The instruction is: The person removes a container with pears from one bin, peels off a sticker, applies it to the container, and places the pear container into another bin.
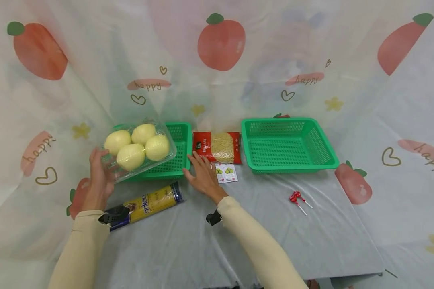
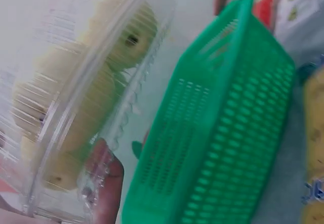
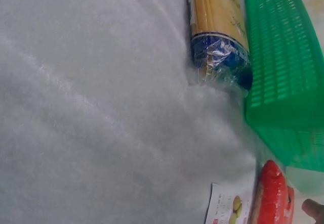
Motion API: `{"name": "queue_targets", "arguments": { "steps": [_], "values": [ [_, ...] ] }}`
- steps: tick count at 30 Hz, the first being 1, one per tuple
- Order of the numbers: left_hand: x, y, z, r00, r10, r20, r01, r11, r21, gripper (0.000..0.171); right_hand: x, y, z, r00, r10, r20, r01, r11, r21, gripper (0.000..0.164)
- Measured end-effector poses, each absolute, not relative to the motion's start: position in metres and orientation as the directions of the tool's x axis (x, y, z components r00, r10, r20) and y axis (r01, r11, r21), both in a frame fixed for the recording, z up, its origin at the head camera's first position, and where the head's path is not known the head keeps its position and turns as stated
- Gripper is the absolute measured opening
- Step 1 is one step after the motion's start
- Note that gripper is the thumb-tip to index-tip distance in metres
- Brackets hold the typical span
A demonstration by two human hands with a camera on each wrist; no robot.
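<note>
My left hand (image 1: 99, 176) grips the near left end of a clear plastic box (image 1: 170, 150) and holds it tilted over the left green basket (image 1: 183, 154). Several pale yellow round fruits (image 1: 131, 156) lie inside the box, which hides much of the basket. In the left wrist view, fingers curl around the box's lower end. My right hand (image 1: 205, 176) has its fingers loosely extended at the basket's right front corner, beside a red pasta bag (image 1: 222, 147). Partly under that hand lies a white card (image 1: 227, 173) with green fruit pictures.
A yellow and blue pack of spaghetti (image 1: 152, 204) lies slanted before the left basket. At the right stands a second green basket (image 1: 293, 165) with nothing in it. Two red-wrapped lollipops (image 1: 296, 196) lie in front of it. A fruit-print curtain (image 1: 217, 96) hangs behind the grey-covered table (image 1: 260, 233).
</note>
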State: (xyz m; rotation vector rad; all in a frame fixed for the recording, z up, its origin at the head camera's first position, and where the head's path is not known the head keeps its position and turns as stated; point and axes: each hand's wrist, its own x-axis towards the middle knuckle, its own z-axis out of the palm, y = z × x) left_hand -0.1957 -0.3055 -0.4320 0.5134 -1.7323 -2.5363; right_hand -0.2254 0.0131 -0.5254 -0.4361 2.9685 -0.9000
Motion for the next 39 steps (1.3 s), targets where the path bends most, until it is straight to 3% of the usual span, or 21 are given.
{"name": "queue_targets", "arguments": {
  "steps": [13, 22, 30, 39],
  "values": [
    [-0.134, -0.286, -0.46, -0.956, -0.189, -0.223, -0.141, -0.37, 0.918, 0.075, -0.223, 0.031, -0.53, -0.956, -0.261, 0.131, -0.288, 0.769, -0.571, 0.06],
    [-0.086, -0.26, -0.479, -0.971, -0.144, -0.193, -0.158, -0.223, 0.962, 0.073, -0.232, 0.062, -0.535, -0.962, -0.209, 0.173, -0.271, 0.773, -0.573, 0.055],
    [-0.07, -0.225, -0.516, -0.982, -0.014, -0.19, -0.189, -0.062, 0.98, 0.081, -0.234, 0.093, -0.546, -0.963, -0.17, 0.207, -0.26, 0.78, -0.569, 0.052],
    [-0.056, -0.192, -0.552, -0.963, 0.012, -0.27, -0.27, -0.082, 0.959, 0.083, -0.23, 0.121, -0.561, -0.961, -0.181, 0.211, -0.271, 0.78, -0.564, 0.049]
  ]
}}
